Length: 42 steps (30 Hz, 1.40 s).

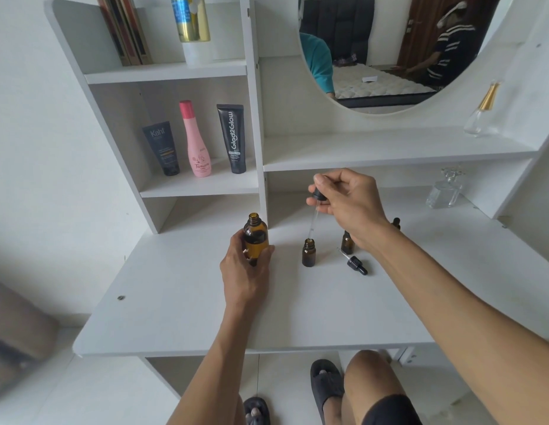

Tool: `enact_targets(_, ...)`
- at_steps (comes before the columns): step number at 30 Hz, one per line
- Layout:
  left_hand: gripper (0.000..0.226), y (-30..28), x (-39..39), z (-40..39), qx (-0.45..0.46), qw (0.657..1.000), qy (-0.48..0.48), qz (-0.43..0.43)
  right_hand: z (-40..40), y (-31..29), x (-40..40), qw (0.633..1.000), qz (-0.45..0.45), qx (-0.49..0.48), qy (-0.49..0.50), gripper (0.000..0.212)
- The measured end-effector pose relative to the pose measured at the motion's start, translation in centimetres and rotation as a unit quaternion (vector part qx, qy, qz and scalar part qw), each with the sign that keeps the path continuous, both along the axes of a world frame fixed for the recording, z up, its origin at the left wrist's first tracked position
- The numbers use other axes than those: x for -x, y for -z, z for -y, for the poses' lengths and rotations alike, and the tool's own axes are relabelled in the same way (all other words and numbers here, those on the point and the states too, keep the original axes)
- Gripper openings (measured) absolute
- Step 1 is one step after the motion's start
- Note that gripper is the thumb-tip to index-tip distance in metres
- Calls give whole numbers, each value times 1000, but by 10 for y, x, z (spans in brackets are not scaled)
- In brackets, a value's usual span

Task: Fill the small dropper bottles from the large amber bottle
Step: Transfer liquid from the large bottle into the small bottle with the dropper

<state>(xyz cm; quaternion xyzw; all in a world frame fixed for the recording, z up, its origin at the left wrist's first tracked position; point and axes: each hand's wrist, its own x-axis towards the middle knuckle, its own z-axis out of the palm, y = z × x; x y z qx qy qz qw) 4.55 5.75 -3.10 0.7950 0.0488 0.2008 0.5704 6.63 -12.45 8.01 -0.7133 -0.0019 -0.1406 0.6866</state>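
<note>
Two hands busy | left hand (245, 271) grips big bottle (255, 237), steadying it | right hand (347, 196) pinches dropper (316, 210) over small bottle (308, 253), releasing liquid

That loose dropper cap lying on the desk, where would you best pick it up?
Probably by the ribbed black collar of the loose dropper cap, pinched from above across its width: it lies flat on the desk, and its thin glass tube looks fragile.
</note>
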Motion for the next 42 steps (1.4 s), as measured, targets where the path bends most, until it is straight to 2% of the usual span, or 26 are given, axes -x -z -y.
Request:
enact_targets(24, 39, -1, 0, 0, -3, 1000, 2, 8, -5, -1, 2, 999, 11, 35, 1, 15)
enact_targets(36, 38, 2, -2, -2, 0, 1000, 4, 7, -8, -9, 5, 998, 44, 39, -3, 15)
enact_targets(42, 38, 0, 0, -1, 3, 1000, 4, 9, -8, -7, 4, 998, 33, 53, 0, 21)
